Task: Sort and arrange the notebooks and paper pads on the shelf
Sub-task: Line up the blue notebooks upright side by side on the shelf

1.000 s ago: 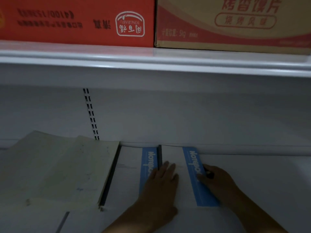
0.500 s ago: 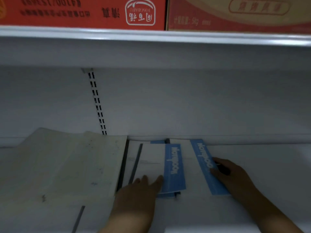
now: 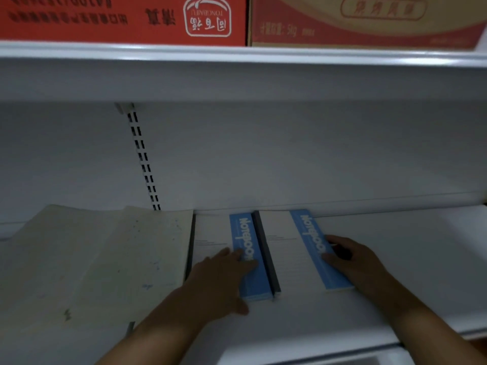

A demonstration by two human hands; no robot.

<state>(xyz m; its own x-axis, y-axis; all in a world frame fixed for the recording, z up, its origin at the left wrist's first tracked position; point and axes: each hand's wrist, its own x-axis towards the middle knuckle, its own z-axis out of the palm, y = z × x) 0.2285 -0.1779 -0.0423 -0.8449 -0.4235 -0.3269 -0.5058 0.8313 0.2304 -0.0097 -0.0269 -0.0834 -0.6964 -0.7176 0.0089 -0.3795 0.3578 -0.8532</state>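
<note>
Left notebook [image 3: 210, 233] and right notebook [image 3: 284, 248] lie side by side far on shelf [image 3: 411, 259]; left hand [image 3: 218, 280] flat on left one, right hand [image 3: 353, 262] curled at right one's edge, grip unclear; slide edges flush.

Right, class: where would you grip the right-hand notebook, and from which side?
Probably the right-hand notebook by its long right edge, beside the blue strip, coming from the right. It lies flat, its dark spine lies next to the left notebook, and bare shelf lies on its right.

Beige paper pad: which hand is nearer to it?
Left. The left hand rests on the notebook beside the beige paper pad; the right hand touches the farther notebook.
</note>
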